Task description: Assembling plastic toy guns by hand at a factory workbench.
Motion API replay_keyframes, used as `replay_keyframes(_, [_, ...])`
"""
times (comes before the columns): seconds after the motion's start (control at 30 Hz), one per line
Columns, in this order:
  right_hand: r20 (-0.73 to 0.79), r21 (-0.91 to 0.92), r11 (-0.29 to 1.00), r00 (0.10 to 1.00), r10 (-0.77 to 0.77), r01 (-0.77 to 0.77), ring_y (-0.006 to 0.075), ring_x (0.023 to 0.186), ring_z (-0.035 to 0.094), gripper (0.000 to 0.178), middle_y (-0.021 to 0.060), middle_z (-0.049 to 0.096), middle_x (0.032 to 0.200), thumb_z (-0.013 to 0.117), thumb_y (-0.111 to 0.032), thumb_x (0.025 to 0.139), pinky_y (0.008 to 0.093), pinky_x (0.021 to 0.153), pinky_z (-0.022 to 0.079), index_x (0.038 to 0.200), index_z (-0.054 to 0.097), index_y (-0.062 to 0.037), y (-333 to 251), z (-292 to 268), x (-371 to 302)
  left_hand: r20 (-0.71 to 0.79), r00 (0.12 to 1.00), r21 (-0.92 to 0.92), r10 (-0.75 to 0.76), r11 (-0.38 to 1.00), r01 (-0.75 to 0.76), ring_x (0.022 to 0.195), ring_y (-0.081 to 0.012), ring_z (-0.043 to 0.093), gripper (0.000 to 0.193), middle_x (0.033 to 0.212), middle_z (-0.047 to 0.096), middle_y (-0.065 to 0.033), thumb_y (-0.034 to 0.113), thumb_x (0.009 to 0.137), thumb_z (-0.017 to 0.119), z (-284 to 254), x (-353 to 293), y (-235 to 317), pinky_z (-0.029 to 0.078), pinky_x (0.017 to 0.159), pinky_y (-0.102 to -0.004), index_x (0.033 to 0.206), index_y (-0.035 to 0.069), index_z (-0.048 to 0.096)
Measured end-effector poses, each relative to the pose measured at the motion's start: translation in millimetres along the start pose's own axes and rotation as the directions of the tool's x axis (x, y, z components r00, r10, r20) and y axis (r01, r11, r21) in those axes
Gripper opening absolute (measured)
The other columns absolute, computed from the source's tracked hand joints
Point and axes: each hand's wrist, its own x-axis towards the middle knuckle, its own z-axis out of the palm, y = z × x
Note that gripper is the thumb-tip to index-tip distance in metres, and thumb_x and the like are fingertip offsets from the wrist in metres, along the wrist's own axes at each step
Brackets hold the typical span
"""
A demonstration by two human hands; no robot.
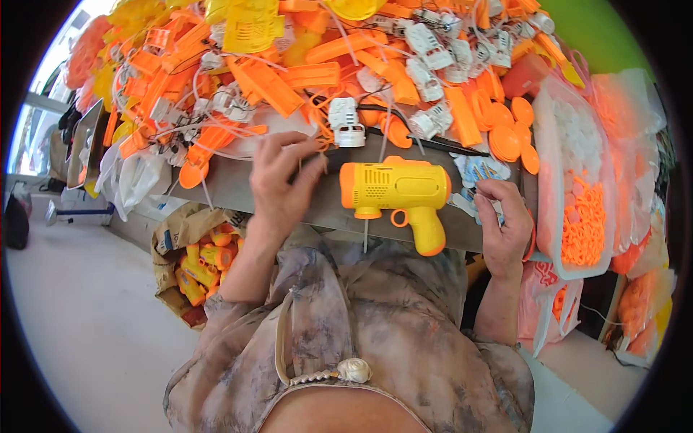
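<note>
A yellow toy bubble gun (395, 186) with orange ends and an orange ring trigger lies on its side at the table's near edge, its handle toward me. Neither hand touches it. To its left, my left hand (285, 180) reaches over the table, thumb and fingers bent but apart, tips beside a few thin orange pieces (324, 135). My right hand (505, 224) hovers to the right of the toy, fingers loosely curved and apart, beside blue-and-white sticker sheets (482, 170). I make out nothing held in either hand. A white motor unit (346, 123) sits just beyond the toy.
Orange shells (267, 83), yellow shells and wired white units are heaped across the far side. A clear tub (577, 270) of orange rings stands at right. A paper sack (167, 278) of finished-looking toys is below left; a pink plastic bag (546, 307) is below right.
</note>
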Motion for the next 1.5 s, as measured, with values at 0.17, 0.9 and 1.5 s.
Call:
replay_keyframes(0.17, [0.056,0.048,0.997,0.997,-0.055,0.053,0.0175,0.078,0.056,0.014,0.0089,0.059,0.086,0.060,0.006,0.079,0.0264,0.072,0.045,0.092,0.058,0.0027,-8.3,13.5,5.7,0.140,0.990,0.223,-0.019,0.975,-0.013,0.087,-0.0252,0.055,0.012,0.081,0.060,-0.0055,0.009,0.069,0.070,-13.6,28.1,-34.1,0.041,0.081,-0.0383,0.080,0.006,0.069])
replay_keyframes(0.9, [0.108,0.062,0.973,0.967,-0.229,0.224,0.0226,0.077,0.060,0.018,0.0131,0.061,0.088,0.063,0.008,0.077,0.0286,0.069,0.048,0.094,0.058,0.0030,-11.7,24.0,5.0,0.562,0.827,0.278,0.018,0.937,-0.210,0.070,-0.0355,0.059,0.009,0.072,0.058,-0.0160,0.009,0.077,0.055,-14.4,50.0,-25.6,0.046,0.060,-0.0438,0.075,0.000,0.055])
replay_keyframes(1.5, [0.488,0.387,0.850,0.862,0.141,-0.358,0.0137,0.079,0.058,0.014,0.0073,0.061,0.092,0.063,0.004,0.079,0.0241,0.071,0.047,0.093,0.059,0.0023,-41.5,23.0,14.6,0.267,0.739,-0.190,0.619,0.785,-0.589,0.060,-0.0209,0.056,0.024,0.079,0.051,-0.0075,0.004,0.065,0.067,12.6,14.6,58.6,0.045,0.048,-0.0313,0.088,0.002,0.059])
